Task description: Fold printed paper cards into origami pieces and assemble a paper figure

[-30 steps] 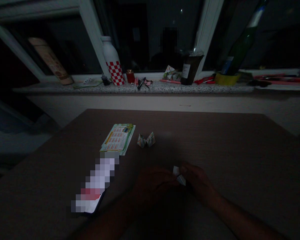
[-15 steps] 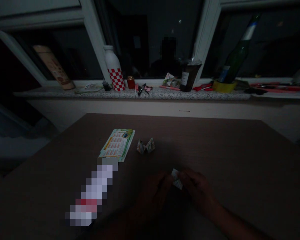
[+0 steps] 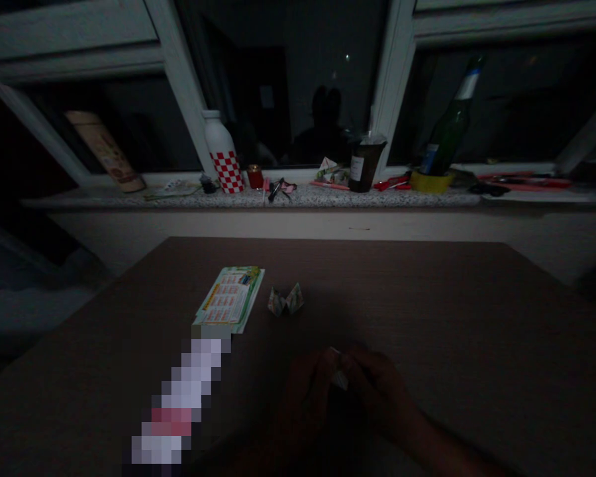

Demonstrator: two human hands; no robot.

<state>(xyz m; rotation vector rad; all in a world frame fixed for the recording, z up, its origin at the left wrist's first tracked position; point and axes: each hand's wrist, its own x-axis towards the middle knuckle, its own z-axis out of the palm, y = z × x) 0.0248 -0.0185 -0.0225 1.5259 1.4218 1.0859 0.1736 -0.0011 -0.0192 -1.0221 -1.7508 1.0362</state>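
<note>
Between my two hands is a small piece of folded paper (image 3: 340, 379), mostly hidden by the fingers. My left hand (image 3: 308, 384) closes on its left side, with the thumb and fingertips pressed at the top. On the right side my right hand (image 3: 375, 384) pinches it in the same way. The fingertips of both hands nearly meet. Beyond them on the table stands a folded paper shape (image 3: 285, 300) with two pointed peaks. Left of that shape lies a stack of printed paper sheets (image 3: 228, 299), green-edged with red print. The light is dim.
A blurred-out pale object (image 3: 181, 397) lies on the brown table (image 3: 417, 298) at left. Along the windowsill stand a red-checked white bottle (image 3: 224, 156), a small red jar (image 3: 254, 177), a dark cup with a straw (image 3: 365, 165), a green bottle (image 3: 451, 129) and a tan flask (image 3: 104, 152).
My hands have come closer together, and the fingers now cover more of the folded paper. The whole view has shifted slightly, with the sill and table lower in the picture.
</note>
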